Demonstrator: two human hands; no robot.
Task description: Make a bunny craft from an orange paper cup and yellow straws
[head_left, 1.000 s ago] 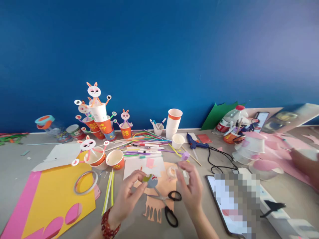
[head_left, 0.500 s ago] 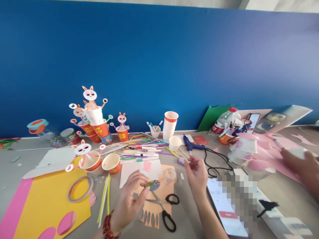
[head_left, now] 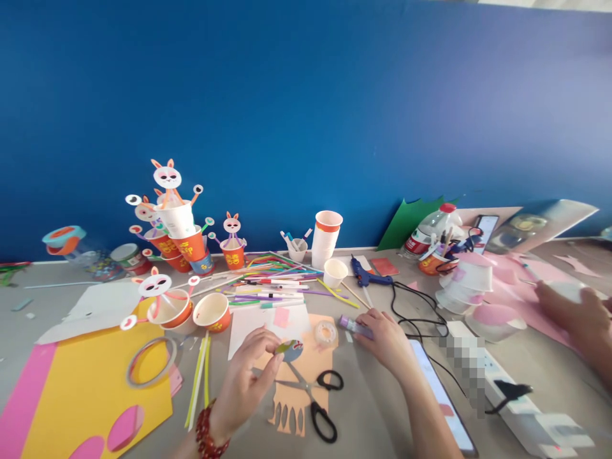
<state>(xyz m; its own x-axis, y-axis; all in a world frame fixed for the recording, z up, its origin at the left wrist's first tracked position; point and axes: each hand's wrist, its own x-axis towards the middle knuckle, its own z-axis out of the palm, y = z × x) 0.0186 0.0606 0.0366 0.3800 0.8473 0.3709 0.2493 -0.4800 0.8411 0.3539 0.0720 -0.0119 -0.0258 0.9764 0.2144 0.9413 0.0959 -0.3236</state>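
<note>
My left hand (head_left: 249, 377), with a red bead bracelet at the wrist, pinches a small round paper cutout (head_left: 293, 349) with a blue, green and red pattern. Below it, black-handled scissors (head_left: 306, 386) lie spread on a peach sheet (head_left: 291, 417) cut into fringes. Just left of the phone, my right hand (head_left: 384, 336) has its fingers wrapped round a purple glue stick (head_left: 352, 326), which points left along the table. A clear tape roll (head_left: 326, 333) lies between the two hands.
Rabbit-topped paper cups (head_left: 180, 220) stand at the back left. A blue glue gun (head_left: 368, 274) trails a black cable towards a power strip (head_left: 516, 408). Coloured pens and sticks (head_left: 272, 280) lie mid-table. At far right, another person's hand (head_left: 571, 312) rests over pink paper.
My right hand has come down from near the glue gun's tip and now holds the glue stick. My left hand stays nearly in place with the cutout.
</note>
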